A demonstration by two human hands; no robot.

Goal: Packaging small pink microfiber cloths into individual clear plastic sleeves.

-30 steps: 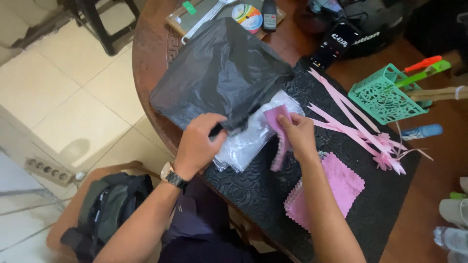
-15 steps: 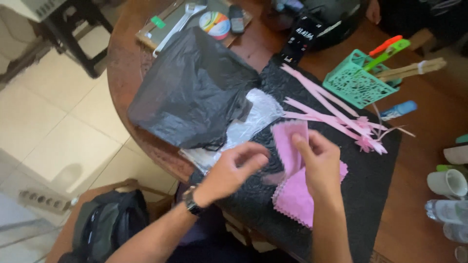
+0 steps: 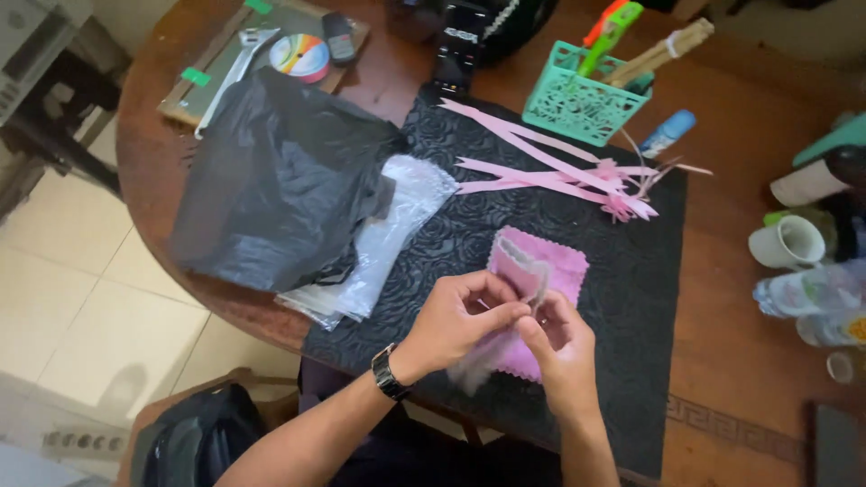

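Fingers of both hands meet over the pink cloth (image 3: 550, 271), which lies on the black mat (image 3: 631, 298) near the table's front edge. The left hand (image 3: 460, 316) pinches a pale pink strip (image 3: 528, 280) between thumb and fingertips; the right hand (image 3: 559, 347) pinches the same strip from the other side, so the two grips sit almost touching. The strip stands up a little off the cloth.

To handle it well, I would say the pinches should stay close together and light, since thin fabric like this will likely buckle or slip if pulled hard. Keeping the work low over the cloth should help hold the edges in line.

A bunch of pink ribbons (image 3: 559, 171) lies farther back on the mat, well apart from the hands. To the left, a black bag (image 3: 271, 189) rests partly over a clear plastic packet (image 3: 388, 234). A green basket (image 3: 577, 99) with tools stands at the mat's far edge, and cups (image 3: 789, 243) stand on the right.
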